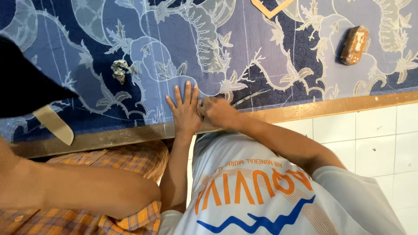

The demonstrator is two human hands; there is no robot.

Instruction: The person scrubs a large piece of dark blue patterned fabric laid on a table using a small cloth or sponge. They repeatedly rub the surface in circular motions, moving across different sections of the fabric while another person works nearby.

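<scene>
A large blue cloth (261,48) with pale leaf and flower outlines lies spread across a table with a wooden edge (331,106). My left hand (184,111) rests flat on the cloth near that edge, fingers spread, holding nothing. My right hand (217,112) is right beside it and touching it, fingers curled into a fist and pressed on the cloth. Anything inside the fist is hidden. My white shirt with orange and blue print (261,196) fills the lower middle.
A brown block (354,45) lies on the cloth at upper right, and a crumpled scrap (119,69) at left. A wooden angle piece (270,6) shows at the top edge. Another person's arm (78,187) and orange plaid garment (130,161) are at left. White floor tiles (374,135) are at right.
</scene>
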